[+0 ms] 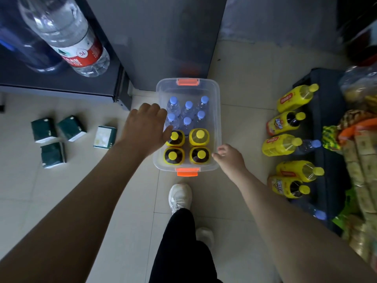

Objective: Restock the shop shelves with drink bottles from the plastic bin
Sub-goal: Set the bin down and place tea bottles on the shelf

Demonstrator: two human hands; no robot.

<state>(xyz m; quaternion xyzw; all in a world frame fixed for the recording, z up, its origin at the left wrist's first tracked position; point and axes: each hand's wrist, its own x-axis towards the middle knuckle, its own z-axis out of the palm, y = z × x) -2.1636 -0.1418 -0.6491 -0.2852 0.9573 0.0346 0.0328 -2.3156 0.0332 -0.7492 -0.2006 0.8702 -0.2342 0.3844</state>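
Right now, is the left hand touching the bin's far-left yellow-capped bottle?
Cannot tell. In the head view the left hand overlaps the yellow-capped bottle from above, and that angle hides any height gap.

Open top on the bin (218, 111); a bare strip inside along its far wall, behind six water bottles (188, 105). Near half packed tight with four yellow-capped bottles (201, 134), caps up, only narrow gaps between. Far end hemmed in by a grey cabinet (163, 37) just behind the latch. Left rim overhung by the left hand (145, 127), near right corner by the right hand (229, 155). To the right, bare floor (244, 94) up to a low shelf (326, 111) lined with yellow bottles (293, 97). To the left, bare tiles as far as four green packs (43, 129). Near end crowded by a white shoe (179, 196) just short of the latch.
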